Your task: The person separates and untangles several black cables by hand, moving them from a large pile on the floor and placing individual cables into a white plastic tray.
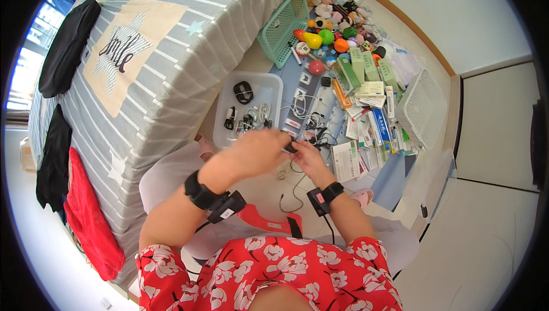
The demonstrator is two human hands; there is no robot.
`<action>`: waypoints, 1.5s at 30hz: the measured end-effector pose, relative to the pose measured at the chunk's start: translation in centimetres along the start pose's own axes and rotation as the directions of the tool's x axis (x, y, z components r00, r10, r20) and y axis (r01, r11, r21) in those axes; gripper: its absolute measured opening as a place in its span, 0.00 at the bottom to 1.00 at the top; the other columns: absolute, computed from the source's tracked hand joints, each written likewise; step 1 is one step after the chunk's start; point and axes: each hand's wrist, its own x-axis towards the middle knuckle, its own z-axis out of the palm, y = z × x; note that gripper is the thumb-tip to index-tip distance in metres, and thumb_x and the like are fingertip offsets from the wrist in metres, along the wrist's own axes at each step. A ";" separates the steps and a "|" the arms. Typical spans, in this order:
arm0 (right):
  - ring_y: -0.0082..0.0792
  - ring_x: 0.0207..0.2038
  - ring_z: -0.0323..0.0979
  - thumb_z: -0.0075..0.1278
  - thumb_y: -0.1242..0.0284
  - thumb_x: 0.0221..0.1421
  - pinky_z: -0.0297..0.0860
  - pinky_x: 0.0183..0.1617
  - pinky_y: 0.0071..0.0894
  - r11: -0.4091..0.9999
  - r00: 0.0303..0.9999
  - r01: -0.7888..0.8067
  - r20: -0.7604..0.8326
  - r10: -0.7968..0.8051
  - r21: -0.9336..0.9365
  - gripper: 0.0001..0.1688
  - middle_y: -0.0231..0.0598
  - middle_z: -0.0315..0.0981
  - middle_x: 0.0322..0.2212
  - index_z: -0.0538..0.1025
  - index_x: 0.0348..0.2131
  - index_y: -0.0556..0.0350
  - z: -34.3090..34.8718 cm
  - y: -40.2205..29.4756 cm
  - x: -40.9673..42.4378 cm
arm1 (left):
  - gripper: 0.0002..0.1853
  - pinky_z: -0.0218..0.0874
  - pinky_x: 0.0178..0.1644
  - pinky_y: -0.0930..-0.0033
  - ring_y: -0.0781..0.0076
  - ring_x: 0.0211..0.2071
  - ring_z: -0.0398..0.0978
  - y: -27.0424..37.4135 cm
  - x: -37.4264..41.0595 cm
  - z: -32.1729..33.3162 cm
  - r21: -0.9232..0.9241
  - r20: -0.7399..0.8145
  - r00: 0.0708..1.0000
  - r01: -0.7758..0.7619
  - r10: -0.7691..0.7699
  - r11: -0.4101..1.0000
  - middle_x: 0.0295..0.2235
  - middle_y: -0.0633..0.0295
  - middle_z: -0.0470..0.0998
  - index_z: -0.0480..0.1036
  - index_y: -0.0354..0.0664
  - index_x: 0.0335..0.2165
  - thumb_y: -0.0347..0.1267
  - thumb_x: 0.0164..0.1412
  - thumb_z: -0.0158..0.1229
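Both my hands meet in front of me around a small black object [290, 144], perhaps a coiled cable or plug. My left hand [263, 150] is blurred and comes over it from the left; whether it grips is unclear. The fingertips of my right hand [309, 161] pinch the object from the right. A dark cable [299, 197] hangs below and curls on the tiled floor. Just beyond my left hand is a translucent plastic bin [279, 92] with a coiled black cable [243, 92] and several bundled cables [263, 112]. Tangled cables [315, 122] lie beyond my right hand.
At the left stands a bed with a striped cover [171, 45]. A green plastic basket [274, 32] lies tipped beside soft toys and plastic fruit [312, 40]. Medicine boxes [378, 126] are heaped at the right, by a white basket [422, 109]. A cabinet [493, 126] stands further right.
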 end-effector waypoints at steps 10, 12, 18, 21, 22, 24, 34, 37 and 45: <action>0.27 0.33 0.70 0.54 0.76 0.52 0.70 0.37 0.26 0.996 0.997 -0.078 -0.020 0.077 -0.034 0.21 0.33 0.71 0.33 0.68 0.47 0.56 2.6 7.0 3.9 | 0.17 0.66 0.40 0.54 0.52 0.38 0.73 -4.1 -1.9 4.9 0.161 0.176 0.979 0.075 -0.103 0.984 0.34 0.50 0.74 0.70 0.37 0.38 0.37 0.52 0.57; 0.27 0.34 0.70 0.54 0.75 0.52 0.69 0.39 0.26 0.981 0.993 -0.032 -0.114 0.010 -0.192 0.20 0.32 0.72 0.33 0.69 0.46 0.56 3.1 6.7 3.8 | 0.18 0.66 0.40 0.54 0.53 0.38 0.73 -3.5 -2.5 7.1 0.075 0.423 0.903 0.054 -0.081 0.996 0.34 0.51 0.74 0.70 0.37 0.38 0.39 0.52 0.57; 0.29 0.36 0.73 0.53 0.73 0.53 0.68 0.36 0.26 0.982 0.990 -0.106 -0.112 0.089 -0.158 0.15 0.34 0.73 0.33 0.71 0.42 0.55 0.6 5.5 3.0 | 0.17 0.67 0.40 0.57 0.55 0.37 0.74 -3.1 -2.3 9.0 0.183 0.319 0.946 0.003 -0.063 0.983 0.33 0.53 0.74 0.71 0.37 0.35 0.39 0.52 0.57; 0.29 0.35 0.73 0.52 0.72 0.54 0.67 0.35 0.26 0.988 0.991 -0.117 -0.080 0.110 -0.096 0.13 0.36 0.74 0.33 0.72 0.40 0.55 -1.9 5.5 2.4 | 0.16 0.66 0.40 0.58 0.56 0.38 0.74 -2.7 -1.9 9.2 0.177 0.291 0.956 -0.010 -0.042 0.984 0.33 0.53 0.74 0.71 0.37 0.35 0.38 0.52 0.57; 0.29 0.35 0.73 0.52 0.72 0.55 0.67 0.35 0.26 0.991 0.991 -0.113 -0.077 0.108 -0.077 0.12 0.36 0.74 0.33 0.72 0.40 0.54 -2.7 5.4 2.2 | 0.16 0.66 0.41 0.58 0.56 0.38 0.73 -2.5 -1.9 9.3 0.160 0.314 0.948 -0.009 -0.042 0.987 0.34 0.53 0.74 0.71 0.37 0.35 0.38 0.52 0.57; 0.29 0.34 0.73 0.52 0.71 0.55 0.68 0.34 0.25 0.994 0.990 -0.100 -0.102 0.096 -0.037 0.12 0.37 0.75 0.32 0.72 0.40 0.55 -4.2 5.3 2.0 | 0.16 0.66 0.41 0.58 0.56 0.39 0.73 -2.1 -1.7 9.4 0.126 0.358 0.933 -0.008 -0.038 0.992 0.34 0.53 0.74 0.71 0.37 0.35 0.38 0.52 0.58; 0.29 0.33 0.73 0.53 0.72 0.54 0.69 0.35 0.25 0.983 0.963 0.053 -0.268 -0.004 0.178 0.09 0.36 0.74 0.31 0.72 0.35 0.56 -12.4 2.1 2.0 | 0.11 0.64 0.42 0.57 0.56 0.38 0.73 -0.5 0.8 9.1 0.132 0.367 0.930 -0.034 -0.017 0.991 0.34 0.54 0.75 0.72 0.39 0.35 0.34 0.53 0.53; 0.30 0.32 0.72 0.54 0.73 0.53 0.69 0.35 0.25 0.973 0.944 0.091 -0.330 -0.016 0.214 0.08 0.36 0.74 0.30 0.72 0.34 0.56 -14.2 1.5 2.0 | 0.12 0.64 0.42 0.58 0.56 0.39 0.73 -0.4 1.4 9.5 0.122 0.384 0.923 -0.049 -0.001 0.991 0.34 0.54 0.74 0.72 0.39 0.35 0.34 0.54 0.53; 0.30 0.32 0.73 0.53 0.74 0.52 0.69 0.30 0.24 0.978 0.852 0.172 -0.482 -0.206 -0.114 0.17 0.36 0.72 0.28 0.71 0.42 0.60 -14.6 2.0 3.4 | 0.12 0.64 0.42 0.56 0.57 0.39 0.72 -0.2 2.5 9.6 0.124 0.429 0.903 -0.042 -0.016 0.991 0.35 0.54 0.74 0.71 0.39 0.36 0.34 0.54 0.53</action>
